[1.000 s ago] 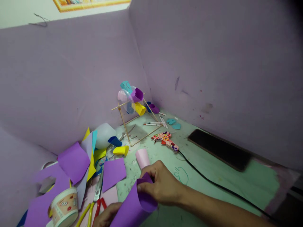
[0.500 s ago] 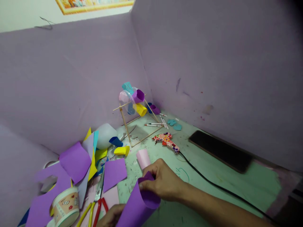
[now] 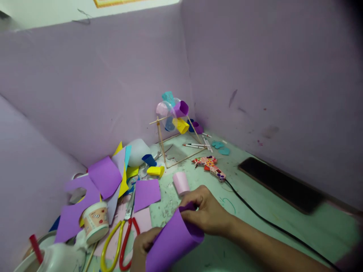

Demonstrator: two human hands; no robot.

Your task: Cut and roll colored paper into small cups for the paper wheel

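Note:
Rolled into a wide, tilted tube, a sheet of purple paper (image 3: 174, 241) is held between both hands low in the view. My right hand (image 3: 208, 211) pinches its upper rim, thumb inside the opening. My left hand (image 3: 146, 243) grips the lower left side, its fingers partly hidden behind the paper. A pale pink paper tube (image 3: 180, 183) lies just beyond my right hand. Scissors (image 3: 121, 238) with yellow and red handles lie left of my left hand. Near them is a flat purple paper piece (image 3: 146, 194).
A stick frame (image 3: 163, 143) carrying a wheel with coloured paper cups stands in the corner. A floral glue gun (image 3: 210, 166) trails a black cord (image 3: 263, 219) rightward. A phone (image 3: 279, 185) lies along the right wall. Paper scraps (image 3: 104, 177) and a printed paper cup (image 3: 96, 223) crowd the left.
The view has swung left and slightly down, so the scene sits further right and higher. Both hands keep hold of the purple paper, in nearly the same grip.

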